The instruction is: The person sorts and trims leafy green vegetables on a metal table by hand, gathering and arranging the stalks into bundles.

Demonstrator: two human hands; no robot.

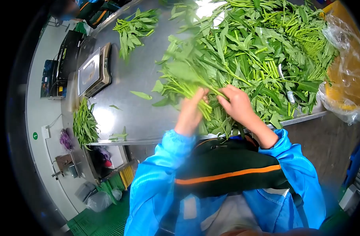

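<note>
- Left hand (192, 113): curled around the lower stems of a bunch of leafy greens (180, 85), forearm reaching forward.
- Right hand (240, 105): thumb and fingers pinching a stem (214, 91) beside the bunch, forearm angled inward.
- Bunch: above the worktop (138, 118), at the left side of the pile (262, 59).

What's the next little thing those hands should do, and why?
Probably have the right hand lay its stalk against the water spinach bundle: the left hand grips many stems together, while the right seems to pinch that stalk close beside them.
</note>
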